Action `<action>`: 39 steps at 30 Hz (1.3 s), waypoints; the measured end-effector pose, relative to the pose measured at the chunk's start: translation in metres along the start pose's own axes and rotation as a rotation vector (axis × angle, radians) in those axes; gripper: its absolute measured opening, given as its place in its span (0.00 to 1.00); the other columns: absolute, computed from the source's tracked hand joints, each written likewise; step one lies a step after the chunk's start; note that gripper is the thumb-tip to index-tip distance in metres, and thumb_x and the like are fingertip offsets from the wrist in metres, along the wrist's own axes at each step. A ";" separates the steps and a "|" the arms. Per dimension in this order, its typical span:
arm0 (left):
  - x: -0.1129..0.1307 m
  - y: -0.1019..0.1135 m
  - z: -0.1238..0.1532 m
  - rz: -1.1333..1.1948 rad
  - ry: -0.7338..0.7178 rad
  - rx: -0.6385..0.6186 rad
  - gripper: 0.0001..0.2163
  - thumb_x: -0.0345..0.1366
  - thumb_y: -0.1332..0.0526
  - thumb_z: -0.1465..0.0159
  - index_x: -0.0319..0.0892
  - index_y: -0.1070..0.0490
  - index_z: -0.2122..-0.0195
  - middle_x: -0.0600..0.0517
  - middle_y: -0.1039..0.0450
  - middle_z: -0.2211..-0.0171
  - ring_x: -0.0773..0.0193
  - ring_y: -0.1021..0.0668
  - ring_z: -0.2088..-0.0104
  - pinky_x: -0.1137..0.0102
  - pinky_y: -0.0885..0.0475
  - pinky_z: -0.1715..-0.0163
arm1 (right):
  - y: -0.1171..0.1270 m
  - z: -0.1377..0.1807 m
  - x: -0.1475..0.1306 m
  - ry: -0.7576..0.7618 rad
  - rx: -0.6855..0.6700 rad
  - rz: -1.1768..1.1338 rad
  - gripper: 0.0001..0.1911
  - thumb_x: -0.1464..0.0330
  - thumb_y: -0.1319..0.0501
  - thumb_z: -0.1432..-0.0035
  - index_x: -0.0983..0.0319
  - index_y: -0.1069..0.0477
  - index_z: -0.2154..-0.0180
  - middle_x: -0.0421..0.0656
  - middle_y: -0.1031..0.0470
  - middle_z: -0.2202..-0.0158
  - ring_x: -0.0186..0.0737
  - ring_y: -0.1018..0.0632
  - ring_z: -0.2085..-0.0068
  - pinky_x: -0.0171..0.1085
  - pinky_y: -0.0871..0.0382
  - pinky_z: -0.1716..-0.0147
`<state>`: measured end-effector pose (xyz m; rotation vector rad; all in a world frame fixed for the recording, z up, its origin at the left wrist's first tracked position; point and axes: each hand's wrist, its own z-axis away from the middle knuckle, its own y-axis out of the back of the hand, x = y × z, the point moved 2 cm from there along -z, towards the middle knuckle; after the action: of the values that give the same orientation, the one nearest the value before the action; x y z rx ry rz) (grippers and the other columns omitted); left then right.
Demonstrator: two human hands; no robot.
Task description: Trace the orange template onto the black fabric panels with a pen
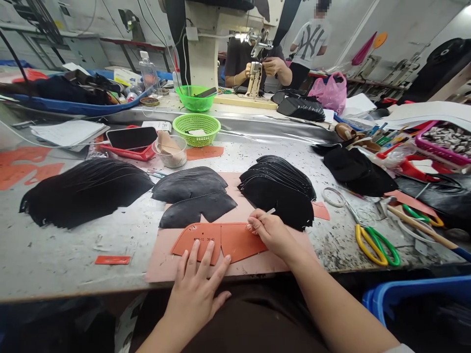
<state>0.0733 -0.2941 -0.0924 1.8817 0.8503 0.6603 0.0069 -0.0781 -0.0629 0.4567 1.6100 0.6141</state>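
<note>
My left hand [195, 282] lies flat with spread fingers on an orange template [239, 240] that has printed marks and a notch in its lower edge. In a pinch, my right hand [274, 238] holds a slim pale pen [271, 211] at the template's upper right edge; its tip is hidden by the fingers. A pink board [158, 267] lies underneath. Just beyond the template are two overlapping curved black leather pieces [198, 208]. To their right, a fanned stack of black pieces [279, 198] rests partly on the board, and another black stack [84, 191] lies left.
Scissors [375, 242] with yellow and green handles lie at right, near a wooden-handled hammer [423, 223]. Green baskets [196, 130], a phone [132, 138] and a clear tub [170, 154] stand behind. Across the table, a person's hands [270, 66] work at a sewing machine [255, 81].
</note>
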 end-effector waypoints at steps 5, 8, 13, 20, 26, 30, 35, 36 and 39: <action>0.000 0.000 0.001 -0.012 -0.008 -0.001 0.29 0.57 0.38 0.49 0.55 0.34 0.47 0.44 0.37 0.45 0.40 0.38 0.44 0.52 0.48 0.46 | -0.002 -0.009 -0.009 0.015 0.065 -0.017 0.15 0.62 0.52 0.38 0.60 0.37 0.74 0.38 0.32 0.78 0.35 0.29 0.76 0.32 0.38 0.74; 0.000 0.000 0.002 -0.041 -0.016 -0.023 0.30 0.58 0.38 0.49 0.57 0.36 0.45 0.45 0.38 0.44 0.40 0.38 0.44 0.52 0.49 0.46 | -0.022 -0.017 -0.029 0.120 -0.004 -0.111 0.14 0.62 0.51 0.39 0.61 0.35 0.72 0.39 0.30 0.75 0.34 0.28 0.74 0.32 0.37 0.72; 0.002 0.001 0.005 -0.100 -0.024 -0.069 0.32 0.60 0.41 0.48 0.58 0.40 0.43 0.45 0.40 0.43 0.42 0.39 0.44 0.52 0.49 0.46 | -0.065 -0.035 -0.064 0.209 -0.259 -0.032 0.10 0.68 0.51 0.38 0.61 0.33 0.67 0.41 0.26 0.69 0.36 0.26 0.68 0.32 0.37 0.69; 0.003 -0.001 0.009 -0.129 -0.026 -0.090 0.33 0.61 0.42 0.48 0.57 0.41 0.42 0.44 0.40 0.43 0.40 0.40 0.43 0.51 0.49 0.47 | -0.074 -0.043 -0.074 0.221 -0.284 0.170 0.08 0.68 0.50 0.37 0.62 0.32 0.64 0.43 0.25 0.69 0.38 0.26 0.67 0.33 0.40 0.69; 0.002 -0.002 0.011 -0.155 -0.038 -0.127 0.33 0.61 0.44 0.46 0.57 0.45 0.41 0.44 0.42 0.43 0.40 0.42 0.42 0.51 0.49 0.47 | -0.080 -0.042 -0.076 0.241 -0.317 0.132 0.10 0.68 0.51 0.37 0.61 0.32 0.65 0.42 0.25 0.67 0.37 0.26 0.67 0.32 0.39 0.68; 0.002 -0.001 0.011 -0.145 -0.032 -0.150 0.33 0.61 0.44 0.45 0.57 0.47 0.40 0.44 0.42 0.42 0.40 0.44 0.41 0.51 0.50 0.47 | -0.079 -0.042 -0.079 0.245 -0.335 0.145 0.09 0.68 0.49 0.38 0.61 0.32 0.66 0.42 0.25 0.69 0.38 0.26 0.67 0.33 0.38 0.68; -0.001 0.001 0.012 -0.111 -0.023 -0.134 0.31 0.60 0.45 0.44 0.60 0.46 0.41 0.48 0.44 0.41 0.44 0.43 0.42 0.54 0.51 0.47 | -0.048 -0.029 -0.060 0.168 -0.219 0.072 0.11 0.69 0.53 0.37 0.60 0.33 0.64 0.41 0.27 0.69 0.37 0.26 0.67 0.34 0.37 0.66; -0.001 0.002 0.012 -0.097 -0.023 -0.115 0.30 0.59 0.44 0.44 0.60 0.45 0.41 0.48 0.43 0.41 0.45 0.42 0.42 0.55 0.51 0.47 | -0.039 -0.026 -0.052 0.145 -0.183 0.118 0.09 0.70 0.51 0.38 0.60 0.33 0.65 0.42 0.27 0.68 0.38 0.27 0.66 0.35 0.37 0.66; -0.004 0.007 0.009 -0.060 -0.029 -0.075 0.28 0.58 0.42 0.45 0.62 0.42 0.43 0.51 0.39 0.43 0.47 0.39 0.44 0.57 0.49 0.48 | -0.020 -0.017 -0.030 0.043 -0.176 0.278 0.01 0.71 0.44 0.45 0.60 0.35 0.70 0.41 0.30 0.70 0.38 0.30 0.68 0.36 0.38 0.68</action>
<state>0.0794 -0.3037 -0.0904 1.7875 0.8485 0.6192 -0.0052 -0.1142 -0.0514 0.5434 1.5285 0.9724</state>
